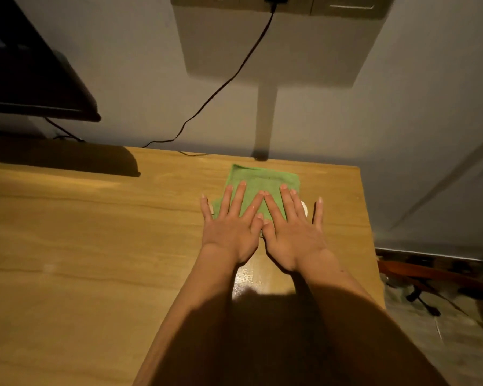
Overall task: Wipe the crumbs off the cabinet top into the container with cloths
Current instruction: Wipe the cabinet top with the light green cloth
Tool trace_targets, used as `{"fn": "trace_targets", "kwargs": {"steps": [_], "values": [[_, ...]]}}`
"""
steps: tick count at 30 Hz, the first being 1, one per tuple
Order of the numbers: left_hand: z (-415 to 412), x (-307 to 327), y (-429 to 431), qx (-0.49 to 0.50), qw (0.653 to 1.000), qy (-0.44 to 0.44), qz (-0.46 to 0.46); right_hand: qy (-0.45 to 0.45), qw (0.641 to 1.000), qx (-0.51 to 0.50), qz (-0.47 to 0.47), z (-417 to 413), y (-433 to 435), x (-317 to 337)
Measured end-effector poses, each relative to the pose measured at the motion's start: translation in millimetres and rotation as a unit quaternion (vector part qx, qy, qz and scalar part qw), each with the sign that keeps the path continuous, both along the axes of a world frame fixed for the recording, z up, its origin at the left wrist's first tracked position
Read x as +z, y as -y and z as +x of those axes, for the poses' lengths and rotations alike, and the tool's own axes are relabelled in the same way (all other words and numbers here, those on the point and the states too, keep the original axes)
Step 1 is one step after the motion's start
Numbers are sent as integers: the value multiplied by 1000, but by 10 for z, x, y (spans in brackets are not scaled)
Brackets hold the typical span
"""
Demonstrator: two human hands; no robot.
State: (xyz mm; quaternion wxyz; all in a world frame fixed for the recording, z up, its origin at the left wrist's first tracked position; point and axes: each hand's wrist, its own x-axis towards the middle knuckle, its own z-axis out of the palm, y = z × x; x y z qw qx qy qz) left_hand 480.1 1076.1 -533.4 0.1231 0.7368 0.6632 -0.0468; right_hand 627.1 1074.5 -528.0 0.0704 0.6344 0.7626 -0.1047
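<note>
Both palms flat, left hand (pixel 230 228) and right hand (pixel 293 232), on green cloth (pixel 262 181).

No text, label, brand or number can be read anywhere; the dim, blurred view may perhaps hide some small print.

I note the cloth (pixel 258 188) lying flat on the bench (pixel 95 246), toward its far right part, near the back edge. Left hand (pixel 230 222) and right hand (pixel 292 228) rest side by side on the cloth's near half, index fingers touching. A monitor (pixel 25 79) stands far left; a cable (pixel 234 76) runs down the wall behind.
</note>
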Motion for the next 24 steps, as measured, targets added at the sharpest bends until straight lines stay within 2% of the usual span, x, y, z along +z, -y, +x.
{"fn": "trace_targets", "kwargs": {"steps": [7, 12, 17, 24], "values": [[83, 7, -780, -8, 1000, -15, -14, -22, 999, -7, -36, 84, -721, 23], [118, 18, -926, -1, 1000, -27, -15, -15, 999, 12, -33, 143, -900, 17], [110, 52, -535, 0, 999, -32, -22, -3, 999, 39, -5, 177, -586, 9], [174, 98, 469, 9, 999, -24, -44, 8, 999, 48, 10, 198, 389, 68]]}}
